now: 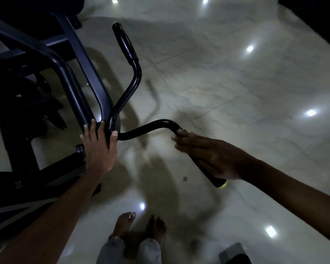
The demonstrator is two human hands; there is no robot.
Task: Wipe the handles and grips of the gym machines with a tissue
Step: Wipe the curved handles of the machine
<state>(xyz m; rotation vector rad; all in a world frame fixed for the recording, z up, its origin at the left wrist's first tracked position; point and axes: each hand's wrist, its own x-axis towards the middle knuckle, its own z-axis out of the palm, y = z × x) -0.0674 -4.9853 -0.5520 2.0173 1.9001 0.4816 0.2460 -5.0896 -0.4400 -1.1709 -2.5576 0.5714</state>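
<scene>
Glossy pale floor tiles [236, 92] mirror ceiling lights beneath a dim gym machine [46, 60]. At 9 o'clock, the left hand [98, 149] lies spread, fingers straight, on the handlebar hub. At 4 o'clock, the right hand [208, 155] wraps the near grip [218, 181], seemingly mid-wipe; no tissue shows, possibly hidden under the palm. The far grip [124, 43], at 11 o'clock, likely remains to be wiped.
</scene>
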